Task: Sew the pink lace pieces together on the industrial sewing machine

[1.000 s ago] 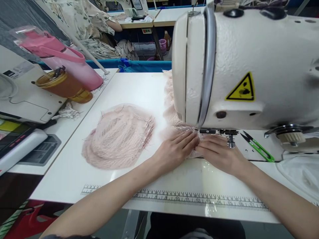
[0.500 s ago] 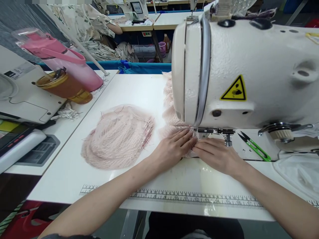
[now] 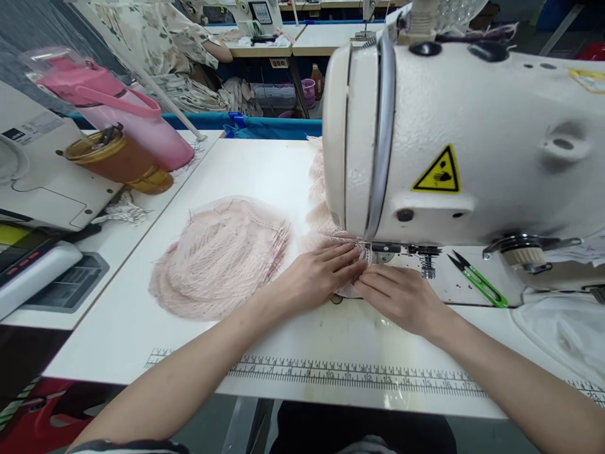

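A sheer pale pink lace fabric (image 3: 326, 217) runs along the left side of the sewing machine head (image 3: 420, 139) and in under it near the needle area. My left hand (image 3: 326, 271) lies flat on this fabric, fingers stretched toward the presser foot, which is mostly hidden. Close beside it, my right hand (image 3: 397, 293) pinches the fabric's near edge between thumb and fingers. The fingertips of both hands almost meet. Left of my hands, a rounded pile of the same pink lace pieces (image 3: 217, 258) with fringed edges rests on the white table (image 3: 265, 170).
Green-handled thread snips (image 3: 482, 280) lie right of the needle area. White cloth (image 3: 562, 328) is at the right edge. A printed ruler (image 3: 350, 375) spans the table's front. A pink bottle (image 3: 123, 120) and an amber cup (image 3: 118, 161) stand left. A person's sleeve (image 3: 155, 38) shows behind.
The view has shifted slightly, moving most things a little left. Both hands keep their places at the fabric near the needle area; the right hand's fingers look slightly more curled.
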The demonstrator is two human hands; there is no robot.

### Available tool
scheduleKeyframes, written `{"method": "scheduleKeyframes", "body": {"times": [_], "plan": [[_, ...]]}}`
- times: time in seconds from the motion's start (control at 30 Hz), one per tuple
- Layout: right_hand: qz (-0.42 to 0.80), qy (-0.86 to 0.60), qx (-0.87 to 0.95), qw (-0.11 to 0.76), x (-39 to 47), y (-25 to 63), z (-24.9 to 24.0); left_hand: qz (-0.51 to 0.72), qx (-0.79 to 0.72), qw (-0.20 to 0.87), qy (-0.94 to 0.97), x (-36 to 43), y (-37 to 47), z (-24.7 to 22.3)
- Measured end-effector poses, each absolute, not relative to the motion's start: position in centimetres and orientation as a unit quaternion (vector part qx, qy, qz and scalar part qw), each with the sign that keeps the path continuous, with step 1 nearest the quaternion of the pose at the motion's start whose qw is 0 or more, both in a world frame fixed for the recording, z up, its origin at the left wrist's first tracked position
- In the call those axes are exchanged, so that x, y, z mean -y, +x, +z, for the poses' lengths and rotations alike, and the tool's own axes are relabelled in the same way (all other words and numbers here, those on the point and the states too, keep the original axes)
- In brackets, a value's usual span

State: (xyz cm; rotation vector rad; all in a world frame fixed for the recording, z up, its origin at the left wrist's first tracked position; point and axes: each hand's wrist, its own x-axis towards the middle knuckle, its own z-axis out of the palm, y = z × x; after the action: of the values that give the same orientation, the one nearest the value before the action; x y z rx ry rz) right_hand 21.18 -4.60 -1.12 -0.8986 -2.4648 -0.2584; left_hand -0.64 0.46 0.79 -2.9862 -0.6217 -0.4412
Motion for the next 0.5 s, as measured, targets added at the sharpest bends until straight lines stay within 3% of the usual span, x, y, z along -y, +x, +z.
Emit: {"method": "scheduleKeyframes", "body": {"times": [0.5], "plan": [[-0.081, -0.33, 0.906, 0.254, 4.26, 20.98, -1.31, -0.146, 0.206, 0.027, -0.967, -0.78, -0.55, 1.37]]}}
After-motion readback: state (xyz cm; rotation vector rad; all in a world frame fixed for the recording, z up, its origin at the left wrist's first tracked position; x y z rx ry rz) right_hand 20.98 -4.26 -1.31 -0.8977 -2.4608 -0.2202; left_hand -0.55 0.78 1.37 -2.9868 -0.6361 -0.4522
